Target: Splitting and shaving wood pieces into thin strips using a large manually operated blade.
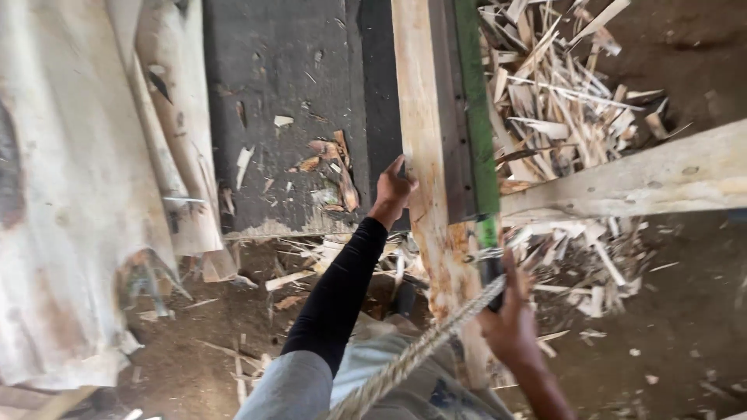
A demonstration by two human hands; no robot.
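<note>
A long pale wooden log (424, 132) runs from the top of the head view down toward me, with a green-and-dark metal bar (471, 109) along its right side. My left hand (393, 190), in a black sleeve, rests against the log's left edge, fingers curled on it. My right hand (510, 315) grips a dark handle (492, 272) at the bar's lower end. A twisted rope (424, 346) slants from that hand down to the bottom of the frame.
A dark flat platform (288, 93) lies left of the log, with peeled veneer sheets (70, 194) beyond it. A heap of wood scraps (560, 101) lies right of the bar. A pale beam (638, 183) crosses on the right. Dirt floor below.
</note>
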